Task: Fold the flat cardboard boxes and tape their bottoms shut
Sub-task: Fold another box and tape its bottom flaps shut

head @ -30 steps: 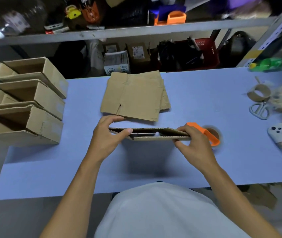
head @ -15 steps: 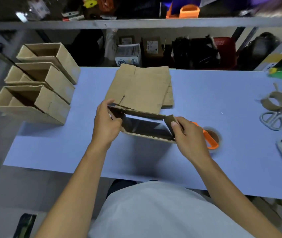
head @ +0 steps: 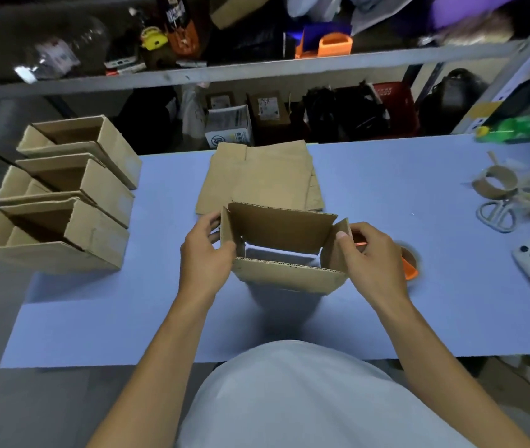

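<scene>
Squaring the box [head: 284,253] near the desk's [head: 386,195] front edge is best done evenly: left hand [head: 207,263] and right hand [head: 371,263] grasp opposite ends, so corners should be creased before flaps are folded.

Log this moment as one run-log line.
step: squaring box | left hand: grips left end of box | right hand: grips right end | bottom: open, untaped | tape dispenser: on table | flat stack: behind box
</scene>
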